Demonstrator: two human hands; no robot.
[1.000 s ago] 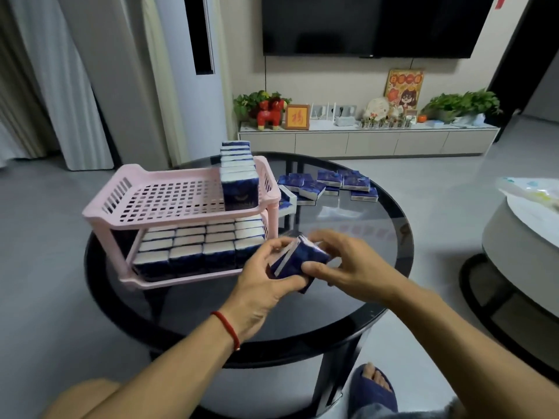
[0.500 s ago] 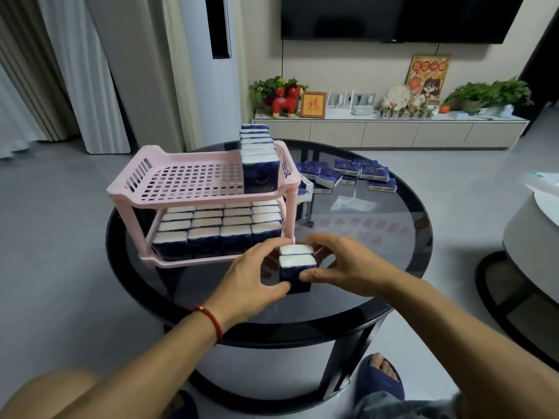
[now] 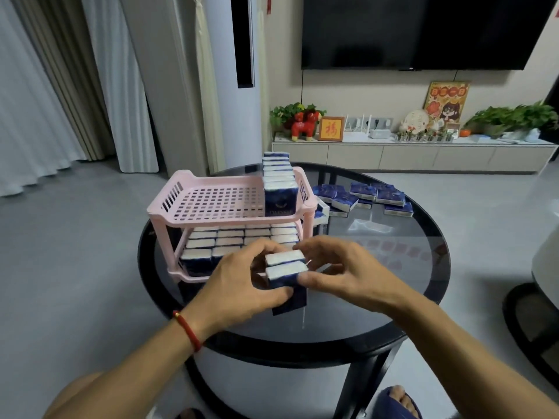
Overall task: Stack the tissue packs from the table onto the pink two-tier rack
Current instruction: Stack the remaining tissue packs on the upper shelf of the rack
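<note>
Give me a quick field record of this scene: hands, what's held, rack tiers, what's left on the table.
left hand: grips held packs
right hand: grips held packs
held packs: two, side by side, white edges up
rack top tier: one row at right side
rack bottom tier: rows of packs
loose packs: far side of table

A dark TV (image 3: pixel 423 31) hangs above a low white cabinet (image 3: pixel 408 155) bearing a red horse figure (image 3: pixel 305 127), a framed picture (image 3: pixel 331 129) and plants (image 3: pixel 514 116). Curtains (image 3: pixel 45 86) hang left.
</note>
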